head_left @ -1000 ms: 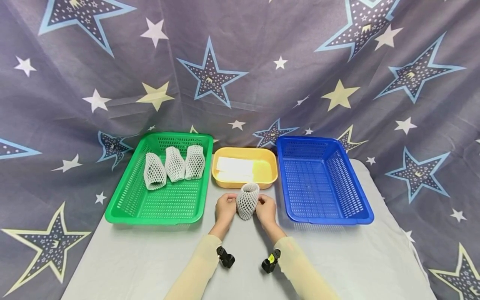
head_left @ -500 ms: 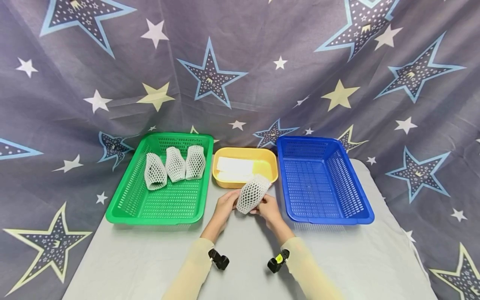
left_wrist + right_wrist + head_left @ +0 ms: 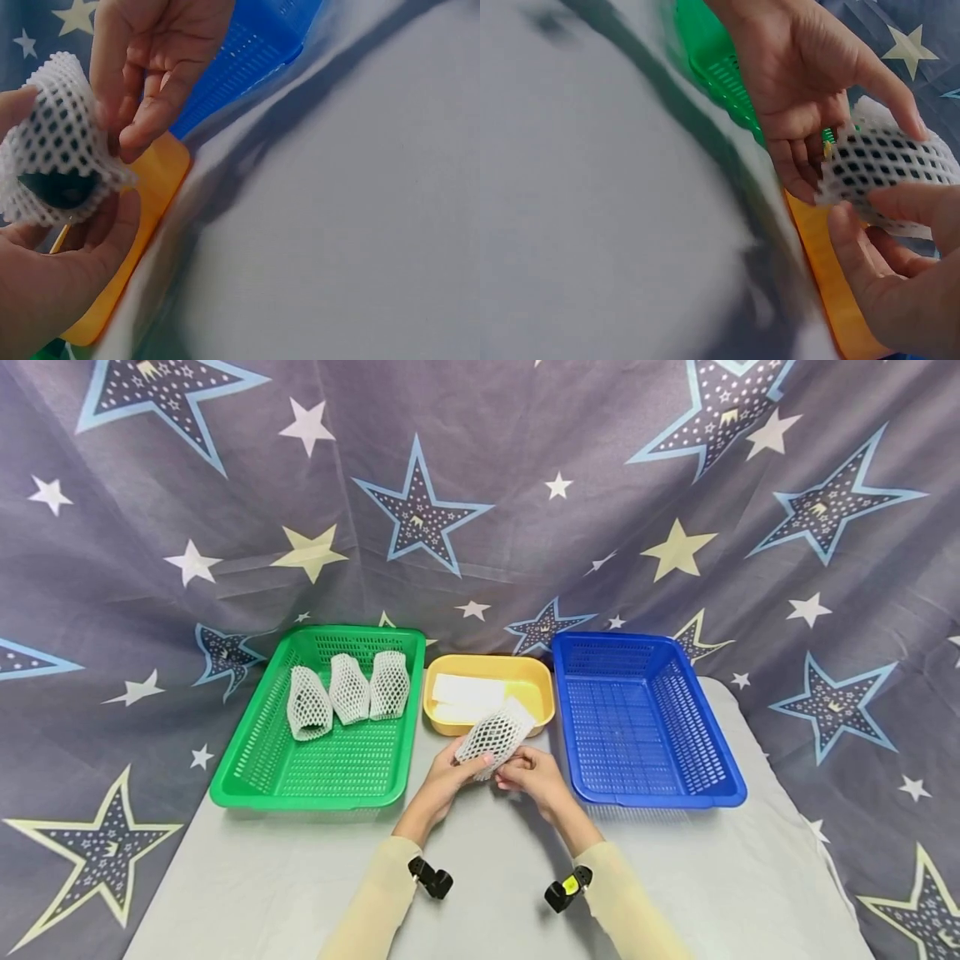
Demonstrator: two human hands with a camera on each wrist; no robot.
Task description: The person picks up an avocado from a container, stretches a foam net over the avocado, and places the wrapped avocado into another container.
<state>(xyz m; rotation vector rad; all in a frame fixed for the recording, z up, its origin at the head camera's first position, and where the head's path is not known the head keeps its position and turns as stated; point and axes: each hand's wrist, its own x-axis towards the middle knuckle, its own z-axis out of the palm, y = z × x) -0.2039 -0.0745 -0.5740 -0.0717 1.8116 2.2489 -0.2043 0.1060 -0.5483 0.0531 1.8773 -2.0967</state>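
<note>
A white foam fruit net point(image 3: 501, 727) is held tilted over the front edge of the yellow basin, its far end leaning right. Inside it sits a dark, glossy, rounded thing point(image 3: 64, 189), which bulges at the net's near end in the left wrist view; its kind cannot be told. My left hand point(image 3: 444, 779) grips the net from the left, thumb across its near side. From the right, my right hand point(image 3: 542, 782) pinches the net's near edge between thumb and fingers. The net point(image 3: 889, 161) hides most of what it wraps.
The green basket point(image 3: 330, 789) at left holds three more foam nets point(image 3: 350, 689), lying down. Behind my hands stands the yellow basin point(image 3: 531, 689) with white flat sheets point(image 3: 468, 692). A blue basket point(image 3: 615, 727) stands at right. Behind hangs a star-patterned cloth point(image 3: 495, 460).
The net has gone from nearly upright to tilted, its top swinging right and away. My left thumb has come over its near side; my right hand has shifted to the near edge.
</note>
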